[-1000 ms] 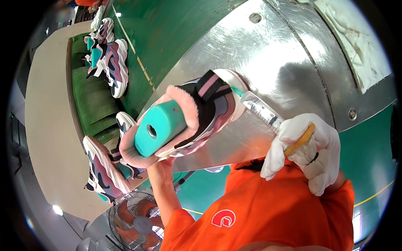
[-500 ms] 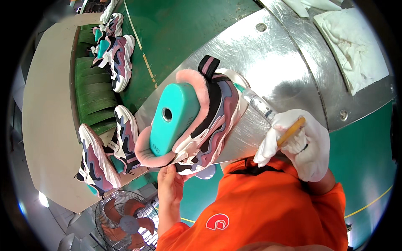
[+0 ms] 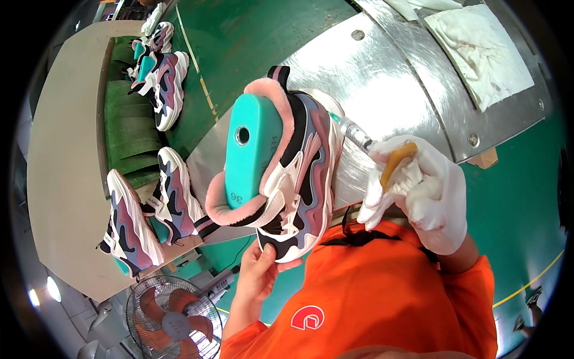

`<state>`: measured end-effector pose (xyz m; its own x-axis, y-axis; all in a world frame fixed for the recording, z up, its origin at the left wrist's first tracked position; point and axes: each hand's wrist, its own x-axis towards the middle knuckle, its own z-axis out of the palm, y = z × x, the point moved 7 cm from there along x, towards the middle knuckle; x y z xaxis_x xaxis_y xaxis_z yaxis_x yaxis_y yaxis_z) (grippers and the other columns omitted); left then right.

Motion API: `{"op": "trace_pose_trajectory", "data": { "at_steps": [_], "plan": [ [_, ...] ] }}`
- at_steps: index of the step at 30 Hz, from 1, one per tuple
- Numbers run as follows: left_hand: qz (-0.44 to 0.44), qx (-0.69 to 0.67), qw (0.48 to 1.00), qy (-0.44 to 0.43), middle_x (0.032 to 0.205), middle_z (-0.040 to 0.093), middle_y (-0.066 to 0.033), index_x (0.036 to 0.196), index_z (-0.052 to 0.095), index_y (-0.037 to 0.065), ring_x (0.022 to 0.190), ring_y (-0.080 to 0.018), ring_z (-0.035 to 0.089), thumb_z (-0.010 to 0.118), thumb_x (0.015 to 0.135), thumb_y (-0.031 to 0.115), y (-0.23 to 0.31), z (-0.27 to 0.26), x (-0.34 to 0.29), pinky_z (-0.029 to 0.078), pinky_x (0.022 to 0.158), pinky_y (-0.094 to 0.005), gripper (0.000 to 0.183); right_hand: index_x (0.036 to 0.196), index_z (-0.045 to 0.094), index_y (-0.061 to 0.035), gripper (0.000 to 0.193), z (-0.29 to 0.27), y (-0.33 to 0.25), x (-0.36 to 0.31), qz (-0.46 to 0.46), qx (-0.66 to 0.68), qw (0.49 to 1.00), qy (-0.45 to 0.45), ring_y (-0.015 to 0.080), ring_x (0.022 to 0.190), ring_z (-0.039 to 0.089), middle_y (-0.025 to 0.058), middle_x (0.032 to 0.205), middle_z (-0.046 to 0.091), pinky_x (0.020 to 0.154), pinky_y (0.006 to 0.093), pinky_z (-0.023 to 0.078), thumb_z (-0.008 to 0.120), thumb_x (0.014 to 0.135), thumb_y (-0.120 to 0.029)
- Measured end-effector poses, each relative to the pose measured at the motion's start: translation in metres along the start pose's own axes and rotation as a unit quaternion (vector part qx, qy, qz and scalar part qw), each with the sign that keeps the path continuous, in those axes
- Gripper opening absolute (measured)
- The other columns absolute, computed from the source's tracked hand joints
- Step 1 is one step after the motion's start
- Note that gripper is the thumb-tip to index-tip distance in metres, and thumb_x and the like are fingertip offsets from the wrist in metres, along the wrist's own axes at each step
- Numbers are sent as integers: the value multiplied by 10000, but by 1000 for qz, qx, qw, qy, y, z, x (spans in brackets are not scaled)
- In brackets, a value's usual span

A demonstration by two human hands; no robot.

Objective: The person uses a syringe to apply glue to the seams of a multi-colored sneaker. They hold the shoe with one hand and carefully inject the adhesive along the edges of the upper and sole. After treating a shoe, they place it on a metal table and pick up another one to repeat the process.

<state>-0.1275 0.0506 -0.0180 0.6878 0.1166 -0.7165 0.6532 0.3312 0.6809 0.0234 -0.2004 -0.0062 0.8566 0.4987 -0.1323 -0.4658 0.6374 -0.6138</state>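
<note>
A pink, white, black and purple sneaker (image 3: pixel 310 179) with a plush pink collar is held up over the edge of a metal table, and a teal shoe last (image 3: pixel 246 158) fills its opening. My bare left hand (image 3: pixel 260 273) is closed on the toe end, thumb on the upper. In my white-gloved right hand (image 3: pixel 426 194) is a clear syringe (image 3: pixel 357 135) with a green tip. That tip meets the sole edge near the heel; exact contact is hard to tell. An amber-coloured piece (image 3: pixel 394 164) crosses the gloved fingers, its kind unclear.
The metal table (image 3: pixel 388 72) carries a white cloth pad (image 3: pixel 481 54) at far right. On the left, a beige bench (image 3: pixel 66 155) with a green flap-covered strip (image 3: pixel 134 131) holds several similar sneakers (image 3: pixel 133 224). A floor fan (image 3: pixel 174 325) stands below the bench.
The sneaker has turned more upright, its toe end nearer me. My left hand has moved right and down with it. The syringe tip has shifted slightly left along the heel-side sole.
</note>
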Motion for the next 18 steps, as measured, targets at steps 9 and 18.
{"op": "trace_pose_trajectory", "data": {
  "at_steps": [9,18],
  "plan": [
    [-26,-72,995,-70,1144,622,-166,1237,490,-90,1009,-261,647,728,826,113,-23,32,0,581,841,-442,516,1209,502,112,431,13,-9,-8,30,-55,998,14,198,807,645,135,919,621,725,294,540,616,808,-1],
    [-38,-102,985,-133,1114,628,-170,1213,516,-82,968,-274,654,711,823,80,-31,64,6,573,836,-417,465,1216,464,124,735,22,-5,-14,-9,-133,988,84,255,694,642,177,825,597,632,312,555,734,737,-365]
  ]
}}
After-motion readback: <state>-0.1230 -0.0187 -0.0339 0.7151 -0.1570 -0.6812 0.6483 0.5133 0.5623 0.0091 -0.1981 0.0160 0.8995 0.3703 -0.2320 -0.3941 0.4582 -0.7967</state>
